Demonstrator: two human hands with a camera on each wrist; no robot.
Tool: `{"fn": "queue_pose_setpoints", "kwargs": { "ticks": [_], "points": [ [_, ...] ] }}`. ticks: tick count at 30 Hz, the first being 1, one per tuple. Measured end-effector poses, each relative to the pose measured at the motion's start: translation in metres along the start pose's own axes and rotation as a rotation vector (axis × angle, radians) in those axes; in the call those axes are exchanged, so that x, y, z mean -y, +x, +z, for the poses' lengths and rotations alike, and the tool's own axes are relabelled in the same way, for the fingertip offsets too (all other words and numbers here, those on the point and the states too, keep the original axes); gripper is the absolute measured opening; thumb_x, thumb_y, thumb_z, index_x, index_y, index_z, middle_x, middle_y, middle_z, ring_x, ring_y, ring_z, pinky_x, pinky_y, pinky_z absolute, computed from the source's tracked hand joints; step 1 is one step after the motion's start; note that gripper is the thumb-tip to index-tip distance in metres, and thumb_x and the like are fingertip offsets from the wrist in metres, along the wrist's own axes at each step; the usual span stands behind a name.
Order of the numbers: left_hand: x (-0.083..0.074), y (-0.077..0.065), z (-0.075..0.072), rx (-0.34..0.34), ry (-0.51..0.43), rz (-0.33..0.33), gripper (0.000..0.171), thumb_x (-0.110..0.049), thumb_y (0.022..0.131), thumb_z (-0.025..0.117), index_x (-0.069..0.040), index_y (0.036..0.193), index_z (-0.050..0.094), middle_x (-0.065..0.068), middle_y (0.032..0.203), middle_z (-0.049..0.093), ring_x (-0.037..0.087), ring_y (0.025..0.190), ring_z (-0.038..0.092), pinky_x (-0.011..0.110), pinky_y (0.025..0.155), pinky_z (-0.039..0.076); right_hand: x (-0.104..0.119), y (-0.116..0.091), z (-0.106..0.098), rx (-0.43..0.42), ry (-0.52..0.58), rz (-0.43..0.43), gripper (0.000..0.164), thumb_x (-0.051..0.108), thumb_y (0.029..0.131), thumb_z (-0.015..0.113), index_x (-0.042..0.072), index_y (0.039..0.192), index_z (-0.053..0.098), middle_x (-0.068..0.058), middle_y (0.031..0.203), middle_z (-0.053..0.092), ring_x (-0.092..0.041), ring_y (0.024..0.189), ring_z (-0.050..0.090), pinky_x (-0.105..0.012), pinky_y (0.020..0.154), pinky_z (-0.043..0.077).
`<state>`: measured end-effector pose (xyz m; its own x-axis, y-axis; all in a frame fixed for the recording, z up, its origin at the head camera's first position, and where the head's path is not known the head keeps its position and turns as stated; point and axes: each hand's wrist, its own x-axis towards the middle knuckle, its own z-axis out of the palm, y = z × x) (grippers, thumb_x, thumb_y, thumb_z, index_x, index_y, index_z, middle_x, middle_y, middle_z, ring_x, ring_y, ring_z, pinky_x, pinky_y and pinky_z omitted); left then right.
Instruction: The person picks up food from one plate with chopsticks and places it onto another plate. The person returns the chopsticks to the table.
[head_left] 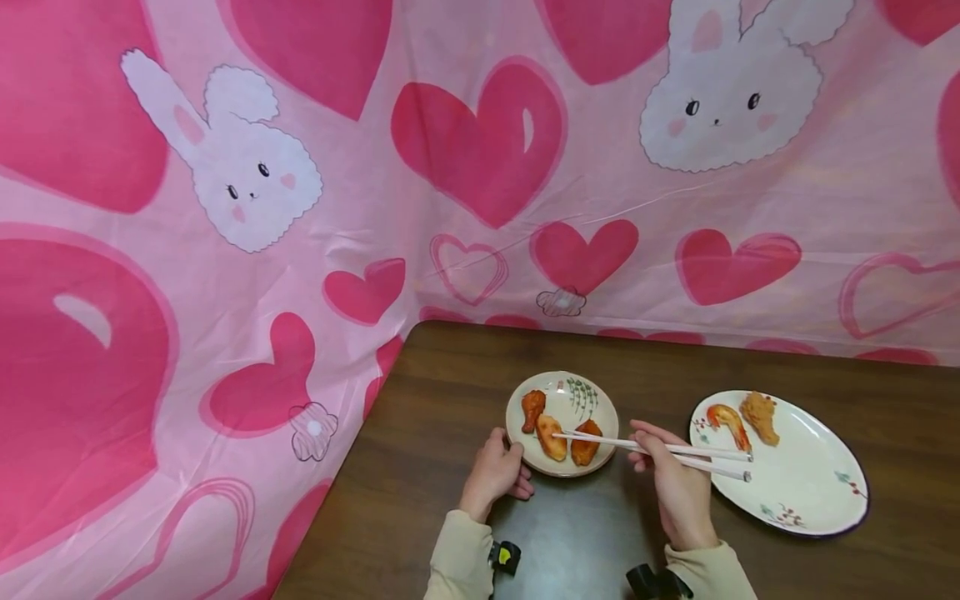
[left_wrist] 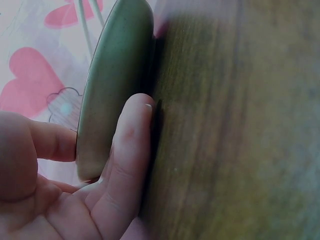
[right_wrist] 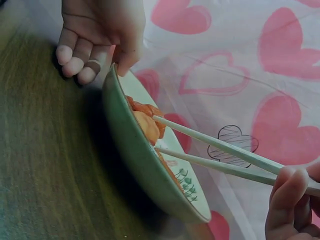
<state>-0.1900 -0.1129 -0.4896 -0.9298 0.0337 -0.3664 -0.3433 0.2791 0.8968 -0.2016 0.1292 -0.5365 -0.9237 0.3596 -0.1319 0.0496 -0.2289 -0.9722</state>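
Observation:
My left hand (head_left: 492,472) grips the left rim of a small round plate (head_left: 553,393); in the left wrist view its thumb meets the rim and a finger lies along the plate's green outer side. On the plate lie a small drumstick (head_left: 533,407), a pale golden piece of food (head_left: 552,437) and a browner, wing-like piece (head_left: 587,442). White chopsticks (head_left: 686,450) are held in my right hand (head_left: 681,493), to the right of the plate. Their tips are at the golden piece, one on either side of it in the right wrist view.
A larger oval plate (head_left: 810,467) stands to the right, bearing a shrimp (head_left: 729,423) and a fried chicken piece (head_left: 761,417). Both plates are on a dark wooden table (head_left: 405,500). Pink cloth (head_left: 480,192) with hearts and rabbits hangs behind and along the left side.

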Motion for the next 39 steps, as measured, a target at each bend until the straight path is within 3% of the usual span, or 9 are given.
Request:
{"fn": "queue_pose_setpoints", "kwargs": {
  "ticks": [6, 11, 24, 30, 36, 39],
  "points": [
    [0.0, 0.001, 0.0, 0.007, 0.005, -0.008, 0.03, -0.021, 0.092, 0.04, -0.007, 0.118, 0.036, 0.011, 0.072, 0.059, 0.018, 0.049, 0.062, 0.031, 0.047, 0.054, 0.001, -0.002, 0.002, -0.021, 0.04, 0.058, 0.038, 0.029, 0.077, 0.068, 0.004, 0.105, 0.064, -0.012, 0.089, 0.066, -0.013, 0.056, 0.061, -0.021, 0.047, 0.051],
    [0.0, 0.0, 0.0, 0.001, 0.01, -0.007, 0.032, -0.021, 0.092, 0.04, -0.006, 0.12, 0.035, 0.012, 0.071, 0.059, 0.018, 0.048, 0.061, 0.032, 0.046, 0.054, 0.0, -0.006, 0.004, 0.01, 0.052, 0.087, 0.04, 0.03, 0.078, 0.067, 0.003, 0.107, 0.063, -0.007, 0.086, 0.067, -0.011, 0.056, 0.06, -0.019, 0.048, 0.051],
    [-0.003, 0.0, 0.001, -0.008, 0.011, -0.009, 0.033, -0.021, 0.092, 0.041, -0.006, 0.12, 0.036, 0.012, 0.07, 0.059, 0.018, 0.047, 0.061, 0.032, 0.045, 0.054, -0.008, -0.009, 0.014, 0.025, 0.068, 0.075, 0.041, 0.03, 0.077, 0.068, 0.004, 0.108, 0.063, -0.009, 0.089, 0.065, -0.01, 0.058, 0.058, -0.017, 0.049, 0.049],
    [-0.004, -0.001, -0.001, 0.004, 0.011, -0.019, 0.032, -0.022, 0.092, 0.041, -0.007, 0.12, 0.036, 0.012, 0.072, 0.059, 0.019, 0.049, 0.061, 0.031, 0.047, 0.054, -0.006, -0.021, 0.023, 0.087, -0.081, -0.057, 0.037, 0.033, 0.078, 0.066, 0.009, 0.106, 0.065, -0.005, 0.081, 0.062, -0.009, 0.058, 0.057, -0.015, 0.048, 0.046],
    [-0.003, -0.001, -0.001, 0.0, 0.011, -0.004, 0.031, -0.021, 0.092, 0.041, -0.006, 0.119, 0.037, 0.012, 0.071, 0.059, 0.018, 0.049, 0.061, 0.031, 0.046, 0.054, 0.032, -0.051, 0.034, 0.171, -0.333, -0.232, 0.029, 0.027, 0.084, 0.059, 0.007, 0.104, 0.066, -0.006, 0.073, 0.054, -0.015, 0.056, 0.052, -0.024, 0.04, 0.04],
    [-0.002, 0.0, 0.0, -0.007, 0.001, 0.024, 0.029, -0.019, 0.091, 0.041, -0.004, 0.117, 0.038, 0.013, 0.069, 0.059, 0.018, 0.046, 0.061, 0.032, 0.044, 0.054, 0.02, -0.044, 0.03, 0.154, -0.357, -0.263, 0.027, 0.029, 0.084, 0.06, 0.011, 0.102, 0.068, -0.002, 0.071, 0.055, -0.013, 0.055, 0.053, -0.023, 0.039, 0.04]
  ]
}}
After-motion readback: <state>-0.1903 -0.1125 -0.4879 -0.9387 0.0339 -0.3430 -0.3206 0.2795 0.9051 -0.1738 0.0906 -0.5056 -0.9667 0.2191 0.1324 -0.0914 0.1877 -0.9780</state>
